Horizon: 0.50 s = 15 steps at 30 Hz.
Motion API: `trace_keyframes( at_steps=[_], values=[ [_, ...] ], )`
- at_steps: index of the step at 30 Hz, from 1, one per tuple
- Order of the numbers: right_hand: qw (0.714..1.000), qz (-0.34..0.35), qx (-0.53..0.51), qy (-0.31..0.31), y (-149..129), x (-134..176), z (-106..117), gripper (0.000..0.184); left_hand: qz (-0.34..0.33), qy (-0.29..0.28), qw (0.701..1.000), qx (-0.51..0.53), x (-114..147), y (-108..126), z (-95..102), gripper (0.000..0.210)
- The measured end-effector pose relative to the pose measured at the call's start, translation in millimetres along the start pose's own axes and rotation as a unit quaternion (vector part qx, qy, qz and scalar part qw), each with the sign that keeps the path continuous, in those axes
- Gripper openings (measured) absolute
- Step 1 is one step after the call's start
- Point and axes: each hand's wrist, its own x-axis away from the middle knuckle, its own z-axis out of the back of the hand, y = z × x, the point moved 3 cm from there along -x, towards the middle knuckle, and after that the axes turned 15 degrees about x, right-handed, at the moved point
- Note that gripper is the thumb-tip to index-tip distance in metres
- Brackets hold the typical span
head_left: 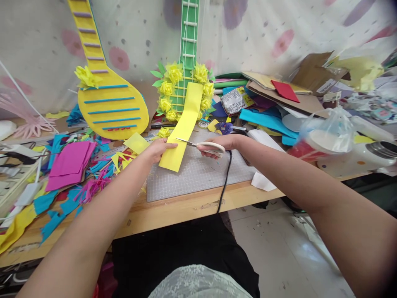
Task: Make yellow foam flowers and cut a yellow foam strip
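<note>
A long strip of yellow paper [184,124] slants over the grey cutting mat [198,178], its upper end in front of a green paper guitar. My left hand [159,150] pinches the strip's left edge near its lower end, thumb on top. In my right hand [221,147] is a pair of scissors [214,147] with pale handles. Their blades point left and lie across the strip's lower part, close to my left thumb. I cannot tell whether the blades are parted.
Behind the mat stand a yellow instrument [113,103] and the flower-trimmed green guitar [189,41]. Purple sheets [70,165] and paper scraps lie left. A blue glue gun [225,127], a plastic-bagged cup [322,142] and a white bottle [353,159] are right. A black cable [226,182] crosses the table edge.
</note>
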Motion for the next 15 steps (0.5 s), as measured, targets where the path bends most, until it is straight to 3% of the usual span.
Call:
trace_keyframes(
  at_steps=[15],
  values=[
    [1.000,-0.011,-0.010,0.016,-1.4,1.0,-1.5,0.043,0.049,-0.008,0.999,0.013,-5.1,-2.8,2.8,0.021]
  ],
)
